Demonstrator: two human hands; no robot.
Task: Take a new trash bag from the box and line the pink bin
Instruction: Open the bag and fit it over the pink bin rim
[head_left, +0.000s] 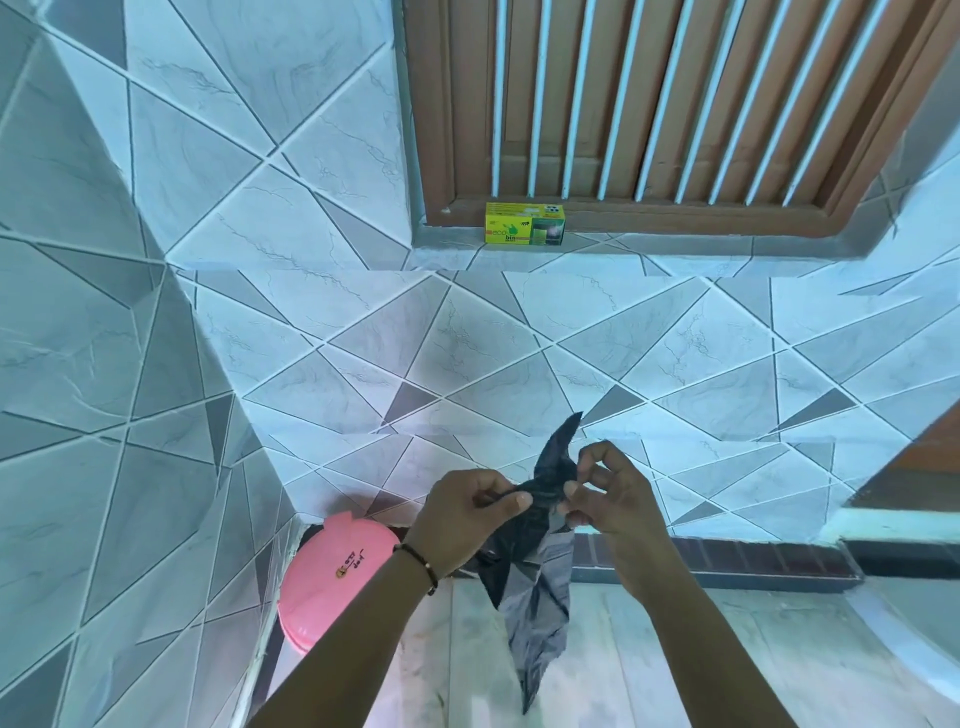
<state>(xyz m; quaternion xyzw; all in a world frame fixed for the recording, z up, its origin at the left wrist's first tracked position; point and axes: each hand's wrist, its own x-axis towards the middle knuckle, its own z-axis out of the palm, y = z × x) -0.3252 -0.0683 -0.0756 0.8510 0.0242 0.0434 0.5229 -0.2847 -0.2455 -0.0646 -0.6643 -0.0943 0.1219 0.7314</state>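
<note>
So from my head cam: the trash bag (540, 566) is black, thin and still mostly bunched up, with a crumpled tail hanging down toward the pale floor and one pointy corner sticking up above my fingers. I've got it out in front of me, just right of the pink bin (332, 577), which sits low in the tiled corner with its lid on. My left hand (467, 514) is closed, thumb pinching the bag's edge. My right hand (608, 493) pinches the same bunched bit with its fingertips, other fingers loosely curled. The yellow-green box (524, 223) is up on the window ledge (675, 241), well apart from my hands.
</note>
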